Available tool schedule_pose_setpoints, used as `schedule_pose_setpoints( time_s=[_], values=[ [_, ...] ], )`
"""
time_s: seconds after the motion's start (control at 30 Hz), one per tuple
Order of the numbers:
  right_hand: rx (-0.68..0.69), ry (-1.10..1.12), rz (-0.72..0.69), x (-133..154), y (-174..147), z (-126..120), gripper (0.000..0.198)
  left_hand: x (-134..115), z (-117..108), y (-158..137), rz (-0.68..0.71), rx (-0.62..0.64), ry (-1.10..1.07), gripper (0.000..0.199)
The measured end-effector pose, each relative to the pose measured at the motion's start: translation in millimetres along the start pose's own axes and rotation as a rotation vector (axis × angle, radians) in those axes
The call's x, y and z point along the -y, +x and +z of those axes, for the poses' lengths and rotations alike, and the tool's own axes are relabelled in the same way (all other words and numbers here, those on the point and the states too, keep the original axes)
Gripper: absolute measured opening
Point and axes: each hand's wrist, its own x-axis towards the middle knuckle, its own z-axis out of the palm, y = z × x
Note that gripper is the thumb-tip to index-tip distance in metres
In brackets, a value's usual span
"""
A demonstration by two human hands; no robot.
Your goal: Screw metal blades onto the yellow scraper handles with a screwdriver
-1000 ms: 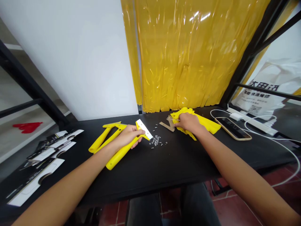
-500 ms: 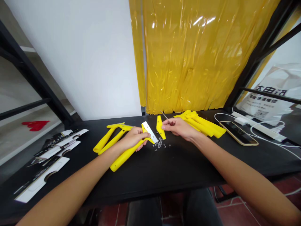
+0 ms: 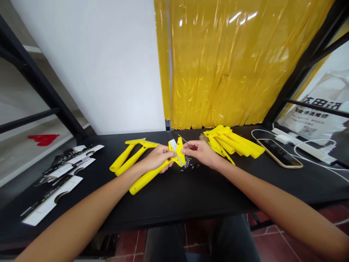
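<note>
1. Left hand (image 3: 159,159) was clasped around a yellow handle (image 3: 147,178), white strip (image 3: 172,144) at its head, over the black table (image 3: 196,198).
2. Right hand (image 3: 200,153) pinched a yellow plate (image 3: 180,146); same fingers held a thin metal rod (image 3: 183,139).
3. Plate overlapped strip; couldn't tell if touching.
4. Loose screws (image 3: 187,162) lay just beside.
5. Yellow pile (image 3: 238,143) sat near the phone (image 3: 279,153).

Both forearms (image 3: 92,209) angle inward, the left hand (image 3: 160,157) curled in a grip, the right hand (image 3: 202,153) pinching.
</note>
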Motion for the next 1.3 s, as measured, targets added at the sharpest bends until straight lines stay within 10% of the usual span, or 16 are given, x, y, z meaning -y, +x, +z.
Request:
schedule_pose_setpoints(
  time_s=[0.83, 1.3],
  values=[
    [0.008, -0.229, -0.118, -8.4, -5.2, 7.8, 0.031, 6.9, 4.5, 5.5, 0.010, 0.020, -0.110, 0.069],
    [0.060, -0.026, 0.046, -3.0, -3.5, 8.5, 0.037, -7.3, -2.7, -6.5, 0.084, 0.259, 0.069, 0.032]
  ],
)
